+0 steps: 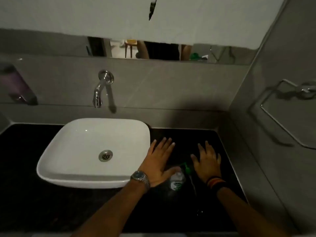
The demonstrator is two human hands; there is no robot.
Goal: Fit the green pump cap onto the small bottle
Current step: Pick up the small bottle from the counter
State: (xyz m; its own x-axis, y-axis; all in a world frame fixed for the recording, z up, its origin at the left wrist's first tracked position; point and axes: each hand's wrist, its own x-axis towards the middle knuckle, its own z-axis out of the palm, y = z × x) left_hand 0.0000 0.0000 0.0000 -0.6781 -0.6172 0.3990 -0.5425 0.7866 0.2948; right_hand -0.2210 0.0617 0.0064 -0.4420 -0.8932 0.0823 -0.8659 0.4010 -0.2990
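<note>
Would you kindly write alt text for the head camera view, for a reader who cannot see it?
Two bare hands, left hand and right hand, lie open and flat on a black counter, holding nothing. Between them stands a small bottle with a green pump cap at its top; whether the cap is seated is unclear. A white basin sits to the left under a chrome wall tap.

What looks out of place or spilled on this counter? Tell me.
Nothing is clearly spilled. The small bottle stands uncapped; its green pump cap lies beside it on the black counter, between the two open hands.
</note>
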